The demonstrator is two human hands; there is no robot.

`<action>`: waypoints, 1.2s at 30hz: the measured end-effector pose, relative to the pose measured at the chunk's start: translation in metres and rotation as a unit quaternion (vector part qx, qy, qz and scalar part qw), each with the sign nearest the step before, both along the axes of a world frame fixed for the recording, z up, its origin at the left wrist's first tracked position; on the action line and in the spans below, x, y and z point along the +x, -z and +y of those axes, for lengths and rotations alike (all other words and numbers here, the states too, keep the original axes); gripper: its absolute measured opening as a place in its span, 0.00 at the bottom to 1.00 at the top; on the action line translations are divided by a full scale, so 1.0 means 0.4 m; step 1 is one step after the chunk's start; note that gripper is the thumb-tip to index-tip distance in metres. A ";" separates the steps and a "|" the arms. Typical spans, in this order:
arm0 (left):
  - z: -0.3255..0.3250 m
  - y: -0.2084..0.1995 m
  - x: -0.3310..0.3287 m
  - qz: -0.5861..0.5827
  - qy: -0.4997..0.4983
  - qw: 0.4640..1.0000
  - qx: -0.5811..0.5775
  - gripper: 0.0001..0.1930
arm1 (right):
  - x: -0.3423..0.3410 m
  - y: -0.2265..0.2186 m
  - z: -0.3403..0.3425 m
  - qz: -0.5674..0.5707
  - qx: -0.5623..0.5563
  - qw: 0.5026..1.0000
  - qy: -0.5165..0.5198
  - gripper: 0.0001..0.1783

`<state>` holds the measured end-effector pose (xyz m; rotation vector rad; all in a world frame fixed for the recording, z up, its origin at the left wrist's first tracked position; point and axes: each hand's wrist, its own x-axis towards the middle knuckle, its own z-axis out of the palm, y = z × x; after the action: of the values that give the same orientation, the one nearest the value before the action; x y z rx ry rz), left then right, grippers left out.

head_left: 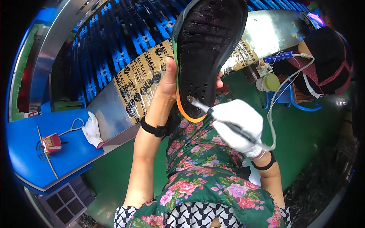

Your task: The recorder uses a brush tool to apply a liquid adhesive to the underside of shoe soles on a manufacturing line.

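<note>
My bare left hand (167,84) holds up a large shoe sole (207,49) by its edge. The thumb lies along the left side, and fingertips show at the right side. Its upturned face is black and shiny, with small holes toward the near end; the rim is green, turning orange around that end. In a white knit glove, my right hand (240,123) grips a slim brush-like tool (199,104) with a dark handle. Its tip is at the sole's near end, by the holes. A pale hose (273,129) runs from the tool's rear end.
Beyond the sole runs a conveyor (110,49) of blue and black slats, edged with metal and printed brown tape (140,89). On a blue table (26,152) at left lie a white glove (91,131) and a red box (51,143). Far right sits another person (327,57), near a yellow-green cup (271,82).
</note>
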<state>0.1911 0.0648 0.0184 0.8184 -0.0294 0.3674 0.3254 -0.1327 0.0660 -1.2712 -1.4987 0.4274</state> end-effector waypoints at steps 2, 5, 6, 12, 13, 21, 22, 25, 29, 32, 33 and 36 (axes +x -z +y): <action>-0.003 -0.009 0.007 -0.008 0.003 1.000 -0.005 0.63 | -0.009 0.004 -0.002 0.002 0.016 0.998 -0.059 0.14; -0.007 -0.028 0.003 0.032 -0.046 0.998 0.009 0.70 | 0.007 0.002 -0.015 0.122 -0.022 0.988 -0.096 0.13; -0.004 -0.031 0.005 0.037 -0.045 0.998 0.022 0.70 | 0.017 0.003 -0.018 0.189 -0.031 0.975 -0.112 0.13; -0.003 -0.020 0.022 -0.019 -0.003 0.999 -0.030 0.67 | 0.001 0.005 0.004 -0.014 0.032 0.998 -0.053 0.15; -0.007 -0.025 0.024 0.018 -0.027 0.999 -0.023 0.69 | -0.006 0.001 -0.001 0.020 0.003 0.998 -0.067 0.14; -0.001 -0.001 0.018 -0.006 0.054 0.992 -0.113 0.56 | 0.034 -0.001 -0.007 -0.029 0.007 0.998 -0.049 0.13; -0.002 -0.002 0.021 0.019 0.064 0.990 -0.122 0.54 | 0.031 -0.004 -0.006 -0.084 0.026 0.994 -0.072 0.14; 0.001 -0.003 0.021 0.072 0.093 0.989 -0.094 0.52 | 0.033 -0.011 -0.003 0.008 -0.011 0.991 -0.137 0.13; -0.012 -0.018 0.001 0.143 0.099 0.983 -0.053 0.51 | 0.046 -0.011 -0.018 0.129 -0.055 0.975 -0.175 0.12; -0.008 -0.028 0.011 0.167 0.069 0.983 -0.001 0.47 | 0.040 -0.010 -0.005 0.026 -0.018 0.993 -0.111 0.12; -0.007 -0.045 0.014 0.170 0.097 0.981 -0.015 0.44 | 0.031 -0.007 -0.003 -0.026 0.009 0.991 -0.133 0.12; -0.007 -0.029 0.013 0.182 0.112 0.977 -0.003 0.41 | 0.032 0.004 -0.013 -0.062 0.012 0.982 -0.178 0.12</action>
<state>0.1962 0.0622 0.0299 0.8571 0.2192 0.0025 0.3382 -0.1379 0.0643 -1.0257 -1.8409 0.5675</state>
